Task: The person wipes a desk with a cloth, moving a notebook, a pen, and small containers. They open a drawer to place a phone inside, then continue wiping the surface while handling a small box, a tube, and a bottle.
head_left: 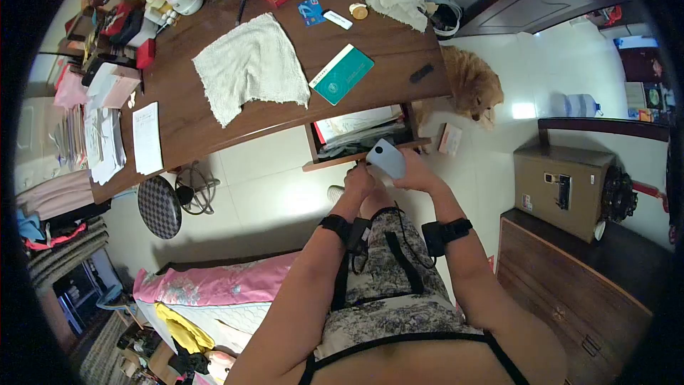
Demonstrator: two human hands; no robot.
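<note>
The right hand (420, 172) has its fingers grasping a pale phone (387, 160) by the front edge of the open drawer (331, 164), near the counter's (399, 46) front right corner; the left hand (358, 181) is just beside, its grip unclear.

no legible lettering or numbers

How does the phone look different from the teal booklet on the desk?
The phone is pale bluish-gray, while the booklet is teal with a white strip along one side. The phone is held up in the right hand; the booklet lies flat on the desk. The phone's corners are rounded, the booklet's sharper. Both are flat and oblong.
</note>
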